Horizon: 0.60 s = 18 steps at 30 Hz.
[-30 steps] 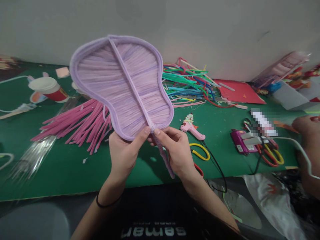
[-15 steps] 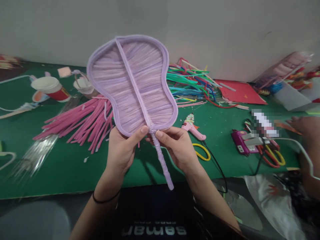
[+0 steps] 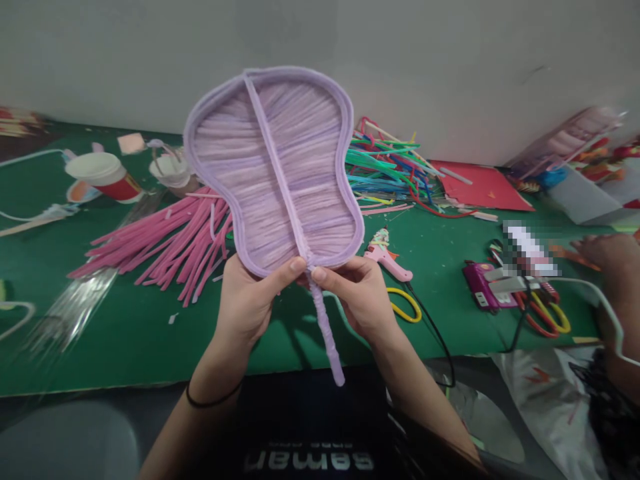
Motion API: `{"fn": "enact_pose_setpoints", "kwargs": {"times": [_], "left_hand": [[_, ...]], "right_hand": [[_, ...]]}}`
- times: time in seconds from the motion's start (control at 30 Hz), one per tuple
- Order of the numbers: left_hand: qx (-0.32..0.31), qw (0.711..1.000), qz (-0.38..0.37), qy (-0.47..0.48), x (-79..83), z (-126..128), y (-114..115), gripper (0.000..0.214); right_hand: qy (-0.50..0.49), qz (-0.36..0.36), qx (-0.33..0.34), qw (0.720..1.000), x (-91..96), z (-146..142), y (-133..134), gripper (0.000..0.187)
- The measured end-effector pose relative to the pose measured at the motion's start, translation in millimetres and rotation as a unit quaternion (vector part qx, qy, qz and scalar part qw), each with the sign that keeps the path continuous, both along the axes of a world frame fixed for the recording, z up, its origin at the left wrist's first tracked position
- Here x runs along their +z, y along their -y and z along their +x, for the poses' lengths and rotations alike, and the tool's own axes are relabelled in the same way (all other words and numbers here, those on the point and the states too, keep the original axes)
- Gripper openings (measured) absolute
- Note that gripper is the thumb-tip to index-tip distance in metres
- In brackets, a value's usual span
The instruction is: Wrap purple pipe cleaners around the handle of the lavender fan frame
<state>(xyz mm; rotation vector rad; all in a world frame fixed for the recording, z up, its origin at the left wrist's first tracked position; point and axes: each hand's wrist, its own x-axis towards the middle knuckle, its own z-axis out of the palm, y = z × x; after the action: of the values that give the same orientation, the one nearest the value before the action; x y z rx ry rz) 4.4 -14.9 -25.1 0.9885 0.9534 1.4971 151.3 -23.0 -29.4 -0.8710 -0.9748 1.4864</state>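
Note:
A lilac hand fan (image 3: 245, 160) made of fuzzy pipe cleaners is held up above the table, its face toward me. A raised rim runs round it and a straight rib crosses it from the top to the wrapped handle. My left hand (image 3: 250, 297) pinches the base of the fan, thumb in front beside the handle's top. From the other side my right hand (image 3: 357, 293) grips the same joint, thumb on the front. The fingers behind the fan are mostly hidden. The handle hangs free below both hands, slanting slightly right.
Pink pipe cleaners (image 3: 170, 240) lie to the left, near a paper cup (image 3: 105, 175). Coloured pipe cleaners (image 3: 380, 167) and a red sheet (image 3: 480, 185) lie behind. A pink glue gun (image 3: 387, 259), yellow-handled scissors (image 3: 406, 305) and a purple power strip (image 3: 483, 285) sit right. Another person's hand (image 3: 607, 252) rests far right.
The fan has shifted slightly right and turned a little more upright, its handle end swinging slightly left. Both hands keep their hold on its base.

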Motion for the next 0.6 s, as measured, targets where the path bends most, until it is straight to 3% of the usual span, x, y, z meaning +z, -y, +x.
{"fn": "enact_pose_setpoints", "kwargs": {"times": [0.6], "left_hand": [[0.021,0.998,0.025,-0.044,-5.9,-1.8,1.1,0.023]], "right_hand": [[-0.047,-0.001,-0.016,0.999,0.4,-5.9,0.8,0.016]]}}
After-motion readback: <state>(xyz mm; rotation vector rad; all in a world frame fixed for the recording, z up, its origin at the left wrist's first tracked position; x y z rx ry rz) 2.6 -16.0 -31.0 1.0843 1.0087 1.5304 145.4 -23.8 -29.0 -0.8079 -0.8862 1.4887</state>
